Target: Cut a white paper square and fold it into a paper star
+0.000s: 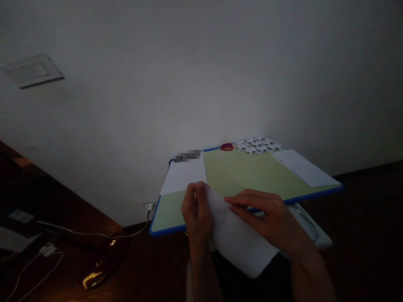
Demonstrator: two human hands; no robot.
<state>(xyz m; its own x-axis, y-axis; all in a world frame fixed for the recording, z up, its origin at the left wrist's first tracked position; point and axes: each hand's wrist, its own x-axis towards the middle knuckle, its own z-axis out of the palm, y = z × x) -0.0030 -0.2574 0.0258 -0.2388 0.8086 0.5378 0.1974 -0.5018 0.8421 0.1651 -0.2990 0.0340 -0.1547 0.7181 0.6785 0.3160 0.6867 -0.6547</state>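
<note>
A white sheet of paper [239,239] hangs over the near edge of a small table with a green top and blue rim [248,174]. My left hand [195,214] pinches the sheet's upper left corner with curled fingers. My right hand [272,220] lies on the paper's upper right side, fingers pressed together and stretched along a fold. Both hands touch the sheet.
On the table lie a white sheet at the left [184,174], another at the right [304,167], a pile of several folded white paper shapes [258,144] and red-handled scissors [226,147] at the far edge. A white wall stands behind. Cables [94,234] run over the dark floor at left.
</note>
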